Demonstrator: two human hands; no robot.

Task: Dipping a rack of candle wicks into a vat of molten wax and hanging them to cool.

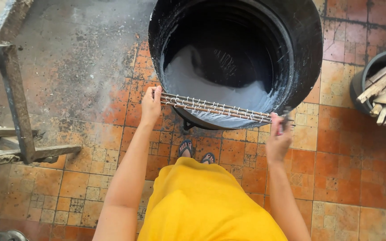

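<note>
While gripped at both ends, spans the near rim of the black vat point(307, 53) as a long frame of thin rods point(215, 108) strung with white loops. Closest, yellow garment point(202, 205) and sandalled feet point(196, 151) on orange tiles point(336, 178). Left hand point(150, 105) closed around the left end; right hand point(279, 136) curled on the right end, fingers partly blurred. Probably light but long and springy; best carried by the two ends, kept level, likely wet and slippery. Farther in, pale cloth or liquid hard to tell apart, vat depths dark. Bucket of wooden sticks point(383, 91) cut off at right.
</note>
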